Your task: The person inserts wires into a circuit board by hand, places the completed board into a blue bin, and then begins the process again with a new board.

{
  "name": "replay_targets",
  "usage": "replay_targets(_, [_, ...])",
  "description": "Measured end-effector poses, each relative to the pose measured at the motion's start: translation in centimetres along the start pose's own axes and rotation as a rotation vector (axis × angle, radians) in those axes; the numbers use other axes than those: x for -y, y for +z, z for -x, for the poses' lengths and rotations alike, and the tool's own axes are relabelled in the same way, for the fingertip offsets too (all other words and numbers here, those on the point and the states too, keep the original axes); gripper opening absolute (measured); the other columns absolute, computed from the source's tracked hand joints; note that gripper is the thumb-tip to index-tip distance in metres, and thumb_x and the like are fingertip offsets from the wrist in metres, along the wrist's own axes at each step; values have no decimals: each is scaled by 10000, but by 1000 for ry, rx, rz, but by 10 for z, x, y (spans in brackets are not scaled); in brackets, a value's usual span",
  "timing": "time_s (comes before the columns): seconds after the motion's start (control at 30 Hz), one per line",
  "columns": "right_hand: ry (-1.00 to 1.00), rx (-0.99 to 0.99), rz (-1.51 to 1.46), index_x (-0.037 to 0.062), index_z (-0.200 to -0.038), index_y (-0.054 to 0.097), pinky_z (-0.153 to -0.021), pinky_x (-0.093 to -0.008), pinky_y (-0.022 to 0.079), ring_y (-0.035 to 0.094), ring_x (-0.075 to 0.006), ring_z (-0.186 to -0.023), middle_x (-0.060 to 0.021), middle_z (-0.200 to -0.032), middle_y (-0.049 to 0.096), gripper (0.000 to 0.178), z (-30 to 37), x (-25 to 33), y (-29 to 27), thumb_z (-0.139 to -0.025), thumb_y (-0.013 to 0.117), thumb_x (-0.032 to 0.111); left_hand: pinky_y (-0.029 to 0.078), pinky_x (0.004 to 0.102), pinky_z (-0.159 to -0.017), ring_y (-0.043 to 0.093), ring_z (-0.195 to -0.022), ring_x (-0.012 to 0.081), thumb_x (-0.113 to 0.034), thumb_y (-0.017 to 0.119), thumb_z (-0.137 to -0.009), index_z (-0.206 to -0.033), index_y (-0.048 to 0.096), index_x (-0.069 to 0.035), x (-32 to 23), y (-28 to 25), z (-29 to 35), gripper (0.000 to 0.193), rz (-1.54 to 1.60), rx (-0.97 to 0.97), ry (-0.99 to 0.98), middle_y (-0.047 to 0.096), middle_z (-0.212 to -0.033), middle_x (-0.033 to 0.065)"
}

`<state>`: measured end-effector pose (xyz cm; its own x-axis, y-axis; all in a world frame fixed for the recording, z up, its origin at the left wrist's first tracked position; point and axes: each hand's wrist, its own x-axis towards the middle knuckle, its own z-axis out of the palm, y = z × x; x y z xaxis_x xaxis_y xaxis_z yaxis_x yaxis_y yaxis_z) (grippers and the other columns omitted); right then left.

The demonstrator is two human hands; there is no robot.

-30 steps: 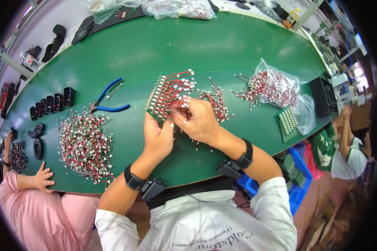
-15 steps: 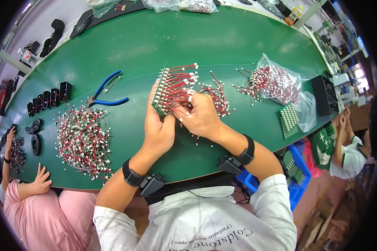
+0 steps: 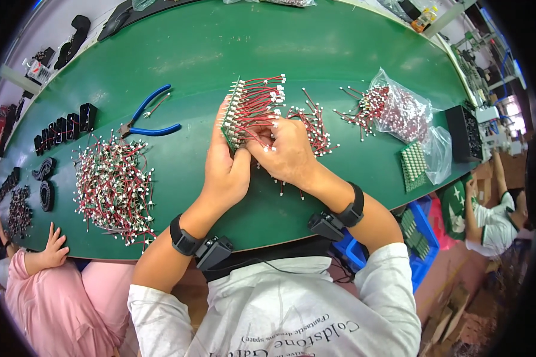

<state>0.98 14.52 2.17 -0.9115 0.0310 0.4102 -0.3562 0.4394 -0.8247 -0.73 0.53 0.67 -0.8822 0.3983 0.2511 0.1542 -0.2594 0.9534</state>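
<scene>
My left hand [image 3: 226, 169] is closed around a green circuit board [image 3: 233, 119], held up on edge over the table. A row of red wires with white plugs [image 3: 262, 98] fans out from the board toward the right. My right hand [image 3: 293, 156] has its fingers pinched on a red wire near the board's lower end; the fingertips are partly hidden among the wires. Just beyond that hand, loose red wires with white plugs [image 3: 318, 131] lie on the green table.
Left of my hands lie a heap of small wired boards [image 3: 113, 184] and blue-handled pliers [image 3: 155, 130]. On the right are a clear bag of wires [image 3: 405, 113], a green board panel [image 3: 413, 166], a black box [image 3: 463, 134] and a blue crate [image 3: 436, 241]. A co-worker's hand [image 3: 55, 247] rests at lower left.
The whole view has shifted slightly. My hands keep nearly the same hold on the board and wire. At far left, another person's arm has drawn back from the pile of dark parts.
</scene>
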Motion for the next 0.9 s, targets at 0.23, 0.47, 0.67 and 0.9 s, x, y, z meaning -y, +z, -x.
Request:
replay_targets(0.23, [-18,103,139,-1,-919,703,-518,-322,480,575,-198,-503,-109,-652,650,135,-4,2,-8,-812,679,78,330,349,-1130,458,-1312,209,141,346,-860,-1548,118,31,6,-6,1,734,62,63,-68,424,-1451,156])
replay_targets(0.47, [-69,41,136,14,-912,711,-515,-334,486,615,-244,-521,-136,-672,665,121,-4,-3,-8,-811,719,81,312,342,-1135,451,-1320,219,127,339,-829,-1530,186,39,6,-8,2,723,-27,21,-80,442,-1436,158])
replay_targets(0.67, [-123,83,241,13,-928,696,-570,-351,507,647,-271,-601,-140,-736,674,117,-6,-9,-3,-828,715,72,427,301,-1016,542,-1171,162,115,358,-833,-1453,331,20,0,-6,-1,627,-88,4,-83,553,-1283,114])
replay_targets(0.9, [-37,51,-16,5,-1008,642,-653,-330,497,642,-207,-715,-126,-796,654,125,-6,-4,-14,-915,561,24,457,290,-968,563,-1135,151,107,418,-873,-1393,368,11,2,-19,-9,531,196,-161,-70,548,-1291,99])
